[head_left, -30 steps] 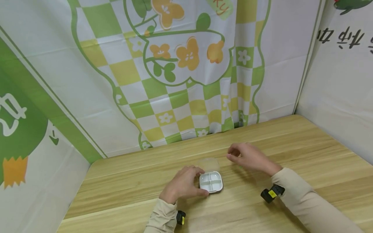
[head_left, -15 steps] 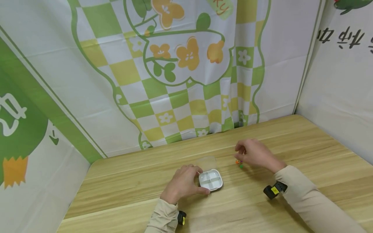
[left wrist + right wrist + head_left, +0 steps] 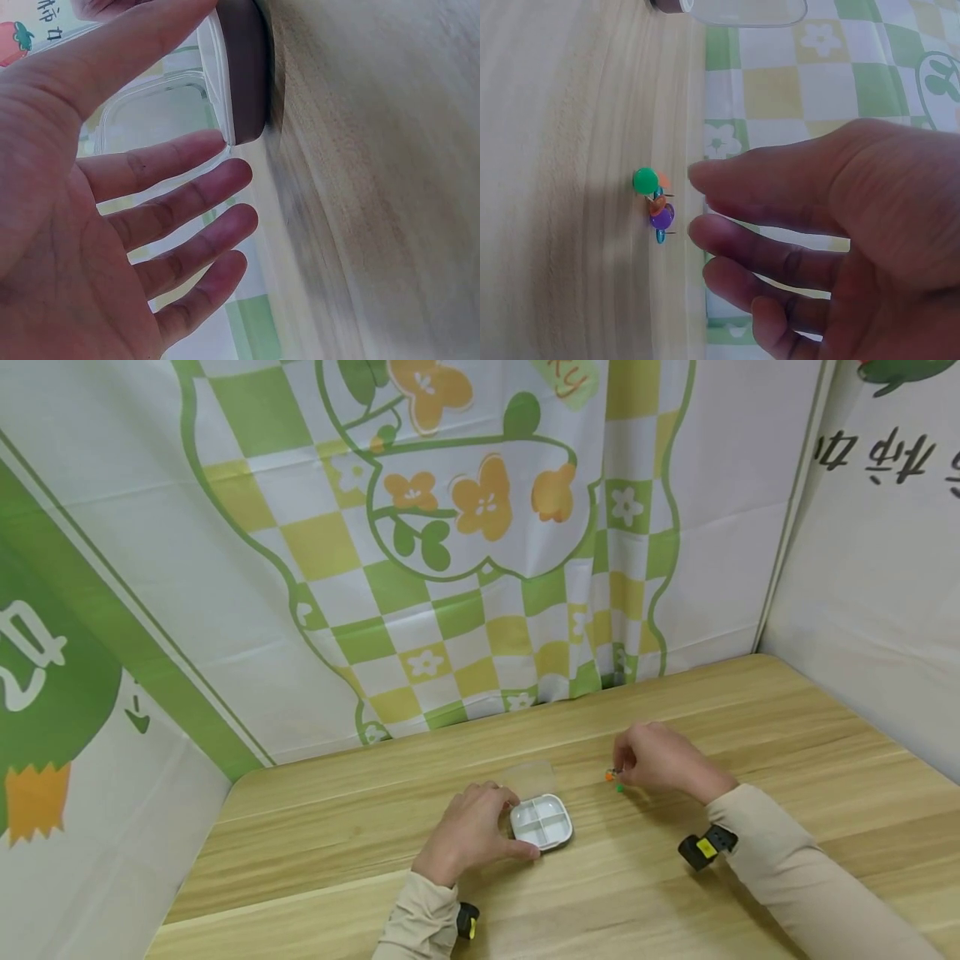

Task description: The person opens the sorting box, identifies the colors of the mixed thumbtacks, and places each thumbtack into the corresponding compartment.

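A small white box with a four-part inside (image 3: 542,822), dark underneath, sits on the wooden table. My left hand (image 3: 468,835) holds it between thumb and index finger at opposite edges, the other fingers spread loosely, as the left wrist view shows. Its clear lid (image 3: 529,778) is flipped open behind it. To the right, my right hand (image 3: 660,760) hovers low beside a small cluster of thumbtacks (image 3: 660,217). They have green, orange, purple and blue heads, some with metal pins showing. In the right wrist view the fingers (image 3: 735,240) are bent toward the tacks with nothing between them.
The wooden table (image 3: 345,827) reaches back to a green and yellow checked cloth (image 3: 450,635) hanging behind it. White printed panels stand at the left and right (image 3: 870,593). Black wrist cameras (image 3: 697,852) are strapped on both sleeves.
My right hand has moved right, then lowered by the thumbtacks, its fingers drawing closer together. The box has tilted slightly and shifted a little back and left under my left hand.
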A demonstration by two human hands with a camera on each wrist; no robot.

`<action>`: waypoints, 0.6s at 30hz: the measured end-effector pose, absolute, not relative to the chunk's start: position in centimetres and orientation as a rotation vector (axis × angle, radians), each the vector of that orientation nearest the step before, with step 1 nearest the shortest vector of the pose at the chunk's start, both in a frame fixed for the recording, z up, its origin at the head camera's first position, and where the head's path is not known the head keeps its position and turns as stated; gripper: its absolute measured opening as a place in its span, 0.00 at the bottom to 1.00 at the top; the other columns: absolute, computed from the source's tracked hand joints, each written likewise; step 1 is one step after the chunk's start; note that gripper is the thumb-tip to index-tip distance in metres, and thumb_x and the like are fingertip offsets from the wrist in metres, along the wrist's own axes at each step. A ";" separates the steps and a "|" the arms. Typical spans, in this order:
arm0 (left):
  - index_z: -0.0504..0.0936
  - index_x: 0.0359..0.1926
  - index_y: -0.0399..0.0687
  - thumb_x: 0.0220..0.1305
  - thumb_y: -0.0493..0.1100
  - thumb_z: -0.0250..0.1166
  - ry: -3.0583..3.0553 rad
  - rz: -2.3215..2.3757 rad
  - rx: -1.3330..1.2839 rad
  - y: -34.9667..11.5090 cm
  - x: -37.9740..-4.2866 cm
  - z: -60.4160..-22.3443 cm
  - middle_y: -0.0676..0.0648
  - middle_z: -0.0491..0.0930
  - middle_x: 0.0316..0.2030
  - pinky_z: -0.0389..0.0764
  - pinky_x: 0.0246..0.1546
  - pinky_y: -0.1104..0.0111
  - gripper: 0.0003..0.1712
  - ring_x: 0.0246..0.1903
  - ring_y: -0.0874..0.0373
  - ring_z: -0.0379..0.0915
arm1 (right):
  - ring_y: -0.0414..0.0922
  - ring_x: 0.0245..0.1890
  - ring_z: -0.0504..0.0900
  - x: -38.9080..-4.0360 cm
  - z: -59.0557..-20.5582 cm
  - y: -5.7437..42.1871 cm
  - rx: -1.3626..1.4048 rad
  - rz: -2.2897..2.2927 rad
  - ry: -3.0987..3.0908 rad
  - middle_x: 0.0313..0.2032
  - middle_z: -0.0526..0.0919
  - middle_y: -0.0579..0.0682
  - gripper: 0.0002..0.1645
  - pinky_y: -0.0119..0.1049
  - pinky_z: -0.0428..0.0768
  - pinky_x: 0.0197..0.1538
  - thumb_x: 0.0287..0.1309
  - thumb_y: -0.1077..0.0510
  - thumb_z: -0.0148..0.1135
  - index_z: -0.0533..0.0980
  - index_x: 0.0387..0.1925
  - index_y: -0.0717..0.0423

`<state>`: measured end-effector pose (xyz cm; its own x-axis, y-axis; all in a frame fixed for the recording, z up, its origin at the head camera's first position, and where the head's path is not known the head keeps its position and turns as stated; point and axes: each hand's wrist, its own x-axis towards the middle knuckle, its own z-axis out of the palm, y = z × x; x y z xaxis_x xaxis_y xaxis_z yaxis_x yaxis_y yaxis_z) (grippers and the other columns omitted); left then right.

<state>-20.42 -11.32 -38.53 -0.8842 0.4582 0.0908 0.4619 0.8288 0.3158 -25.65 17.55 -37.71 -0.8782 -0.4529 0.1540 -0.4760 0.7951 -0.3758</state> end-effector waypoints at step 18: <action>0.79 0.46 0.46 0.35 0.65 0.72 -3.001 -0.536 -0.771 -11.6 -20.5 -38.5 0.52 0.77 0.39 0.67 0.47 0.61 0.38 0.41 0.58 0.70 | 0.39 0.24 0.70 -25.5 -38.5 16.9 0.777 0.522 -3.031 0.20 0.72 0.38 0.09 0.36 0.69 0.28 0.41 0.58 0.69 0.75 0.19 0.44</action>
